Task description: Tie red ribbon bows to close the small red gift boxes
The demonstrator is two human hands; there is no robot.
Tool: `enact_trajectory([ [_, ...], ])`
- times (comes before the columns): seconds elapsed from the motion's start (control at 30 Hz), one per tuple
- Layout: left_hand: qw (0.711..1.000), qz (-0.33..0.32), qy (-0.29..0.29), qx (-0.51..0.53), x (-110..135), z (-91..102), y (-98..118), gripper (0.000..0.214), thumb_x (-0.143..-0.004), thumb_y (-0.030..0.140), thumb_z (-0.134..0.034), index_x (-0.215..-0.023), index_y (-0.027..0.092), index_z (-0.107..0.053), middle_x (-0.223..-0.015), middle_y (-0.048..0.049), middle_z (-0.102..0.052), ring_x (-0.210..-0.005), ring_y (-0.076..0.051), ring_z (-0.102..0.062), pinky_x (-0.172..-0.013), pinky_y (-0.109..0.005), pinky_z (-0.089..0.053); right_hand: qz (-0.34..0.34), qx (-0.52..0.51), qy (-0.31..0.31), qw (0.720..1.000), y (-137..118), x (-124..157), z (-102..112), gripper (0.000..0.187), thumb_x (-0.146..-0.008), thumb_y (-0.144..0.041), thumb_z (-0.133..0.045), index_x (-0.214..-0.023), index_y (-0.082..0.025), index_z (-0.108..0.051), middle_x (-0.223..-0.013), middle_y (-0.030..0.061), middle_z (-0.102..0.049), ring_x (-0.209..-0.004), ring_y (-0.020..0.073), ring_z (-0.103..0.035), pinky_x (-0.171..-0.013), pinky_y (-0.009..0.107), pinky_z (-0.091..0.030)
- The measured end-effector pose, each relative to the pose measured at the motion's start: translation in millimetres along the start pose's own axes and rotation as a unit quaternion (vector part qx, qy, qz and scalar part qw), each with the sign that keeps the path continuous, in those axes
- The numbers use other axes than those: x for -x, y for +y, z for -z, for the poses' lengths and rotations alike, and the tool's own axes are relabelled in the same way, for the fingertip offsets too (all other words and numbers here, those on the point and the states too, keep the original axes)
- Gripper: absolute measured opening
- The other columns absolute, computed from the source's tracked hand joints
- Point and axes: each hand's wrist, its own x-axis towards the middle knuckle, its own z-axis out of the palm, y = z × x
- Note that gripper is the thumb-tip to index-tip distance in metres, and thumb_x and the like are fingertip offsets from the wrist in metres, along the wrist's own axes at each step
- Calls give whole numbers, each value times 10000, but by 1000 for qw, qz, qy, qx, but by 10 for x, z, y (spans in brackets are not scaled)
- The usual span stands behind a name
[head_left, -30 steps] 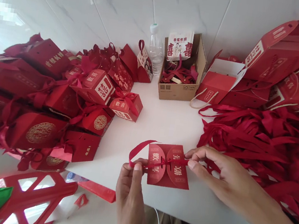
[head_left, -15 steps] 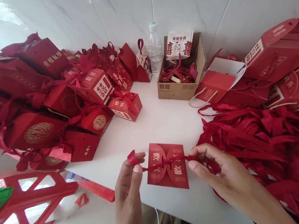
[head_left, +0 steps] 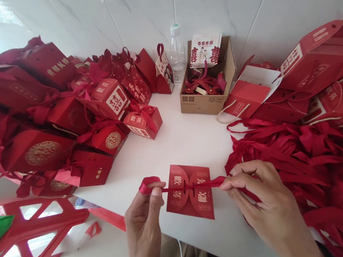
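A red gift box [head_left: 176, 204] with gold lettering lies on the white table, its curved flaps meeting at the middle. Through slots in those flaps runs a red ribbon [head_left: 211, 182], stretched out to both sides. My left hand [head_left: 146, 223] pinches one end between thumb and fingers, and a loop of ribbon curls above the fingertips. On the other side of the box, my right hand [head_left: 264, 198] is closed on the ribbon's other part. A pile of loose red ribbons [head_left: 278, 148] lies behind and beside my right hand.
Finished-looking red boxes with bows [head_left: 46, 148] are heaped at left. At the back stand a clear plastic bottle [head_left: 177, 56], a cardboard box [head_left: 202, 106] and open red boxes [head_left: 326, 61]. A red plastic stool [head_left: 51, 218] is below the table at lower left.
My left hand has shifted slightly left and down, and the ribbon at its fingers now forms a loop. My right hand has changed from outstretched fingers to a pinch; the ribbon looks tauter.
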Motion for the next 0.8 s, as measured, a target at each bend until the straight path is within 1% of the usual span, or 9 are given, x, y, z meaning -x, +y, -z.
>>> enact_trajectory([
  [0.07,1000,24,-4,17,19,-8,-7,443,-920,656,-658,-945,233,-785,-741,-16,-686,-705,-161,-632,-640,-248,-528,0,13,6,1000,-9,19,-9,185,-1004,-129,-607,-979,-306,-655,-953,22,-543,-922,222,-576,-758,353,-490],
  [0.17,998,31,-39,43,67,-39,42,442,-927,636,-658,-1112,252,-773,-844,-30,-722,-793,-191,-674,-704,-285,-551,-21,8,-1,1000,-68,19,-3,158,-1027,-176,-575,-1104,-301,-632,-1021,32,-571,-992,231,-588,-820,378,-501],
  [0.23,997,13,-59,43,92,-62,88,404,-923,582,-692,-1173,271,-754,-969,-43,-744,-913,-224,-687,-802,-330,-556,-48,-12,-12,999,-124,-7,5,175,-1047,-234,-554,-1199,-303,-609,-1090,40,-589,-1050,235,-596,-845,383,-505],
  [0.3,996,-32,-75,24,95,-78,120,314,-928,513,-707,-1137,282,-755,-1078,-53,-742,-1026,-255,-673,-889,-375,-536,-60,-30,-30,997,-177,-54,-4,169,-1068,-292,-537,-1221,-310,-606,-1121,40,-588,-1084,235,-595,-879,392,-504],
  [0.37,990,-100,-101,-21,76,-86,132,216,-934,439,-714,-1079,287,-766,-1084,-57,-725,-1044,-267,-658,-899,-396,-527,-48,-31,-56,997,-212,-111,-37,152,-1076,-321,-538,-1206,-301,-615,-1130,48,-578,-1095,241,-588,-919,415,-498],
  [0.47,973,-180,-123,-78,34,-90,119,124,-936,333,-717,-1034,288,-778,-997,-55,-673,-945,-244,-641,-822,-373,-537,-16,-12,-103,995,-232,-185,-112,136,-1066,-276,-551,-1171,-273,-639,-1108,68,-568,-1051,260,-580,-903,449,-501],
  [0.63,970,-191,-125,-85,22,-101,87,86,-962,270,-681,-971,277,-766,-981,-46,-617,-857,-196,-612,-748,-313,-529,27,1,-151,988,-236,-234,-166,107,-1052,-191,-561,-1004,-210,-656,-1027,76,-595,-973,259,-582,-861,448,-492],
  [0.73,968,-197,-125,-97,37,-103,79,91,-975,278,-666,-991,283,-755,-996,-44,-607,-863,-190,-604,-760,-306,-527,63,22,-155,986,-247,-254,-153,136,-1048,-156,-549,-964,-185,-653,-1006,81,-613,-944,254,-587,-839,432,-485],
  [0.8,969,-194,-111,-109,44,-105,80,86,-972,301,-670,-1008,274,-744,-1034,-54,-607,-889,-201,-604,-773,-321,-525,80,43,-153,984,-257,-264,-150,161,-1047,-140,-528,-950,-181,-649,-993,83,-618,-928,256,-587,-829,433,-478],
])
